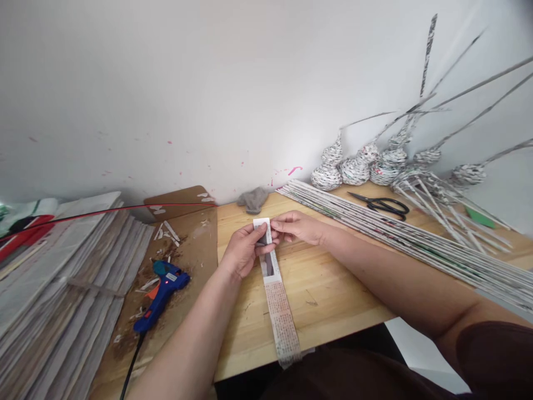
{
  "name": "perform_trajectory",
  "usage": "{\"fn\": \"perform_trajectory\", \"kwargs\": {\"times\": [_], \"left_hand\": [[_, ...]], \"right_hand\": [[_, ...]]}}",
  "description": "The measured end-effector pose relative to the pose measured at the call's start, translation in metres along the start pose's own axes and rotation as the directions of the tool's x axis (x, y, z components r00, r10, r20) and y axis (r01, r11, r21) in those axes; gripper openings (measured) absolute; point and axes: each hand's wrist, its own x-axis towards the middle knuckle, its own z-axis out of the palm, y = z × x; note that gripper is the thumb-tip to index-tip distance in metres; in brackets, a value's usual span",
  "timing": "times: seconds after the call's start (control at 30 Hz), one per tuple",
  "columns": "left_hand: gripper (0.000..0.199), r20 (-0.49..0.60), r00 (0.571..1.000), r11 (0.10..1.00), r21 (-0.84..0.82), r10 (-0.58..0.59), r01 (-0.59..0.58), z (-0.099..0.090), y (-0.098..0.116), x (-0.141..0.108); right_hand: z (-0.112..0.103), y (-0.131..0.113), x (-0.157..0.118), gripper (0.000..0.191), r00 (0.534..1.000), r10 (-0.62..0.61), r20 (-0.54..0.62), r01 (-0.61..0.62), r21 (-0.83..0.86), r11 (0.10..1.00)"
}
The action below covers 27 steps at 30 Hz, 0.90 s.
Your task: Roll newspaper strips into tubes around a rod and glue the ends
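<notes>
A long, flat newspaper strip (280, 311) runs from mid-table down over the table's near edge beside my body. My left hand (244, 253) grips its upper part, thumb on top and fingers beneath and across it. At the upper right edge of the strip, my right hand (295, 226) pinches with thumb and forefinger. The exact contact of the right fingertips is partly hidden by the left fingers.
To the left, a blue glue gun (164, 294) lies on a stained brown board (200, 244), beside stacked newspapers (79, 278). On the right are rolled paper sticks (375, 233), black scissors (381, 204) and several woven paper gourds (327, 176). A grey cloth (252, 199) rests near the wall.
</notes>
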Motion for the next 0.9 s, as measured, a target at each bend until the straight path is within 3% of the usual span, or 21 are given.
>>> {"fn": "perform_trajectory", "kwargs": {"times": [0.3,0.9], "left_hand": [[0.029,-0.021,0.999,0.994,0.11,0.029,-0.027,0.003,-0.005,-0.001],[0.035,-0.055,0.993,0.972,0.214,0.108,-0.094,0.006,-0.011,0.0]], "right_hand": [[0.0,-0.005,-0.001,0.032,0.998,-0.059,-0.03,0.054,-0.14,0.989],[0.005,-0.004,0.001,0.027,0.987,-0.122,-0.107,0.097,-0.216,0.972]]}}
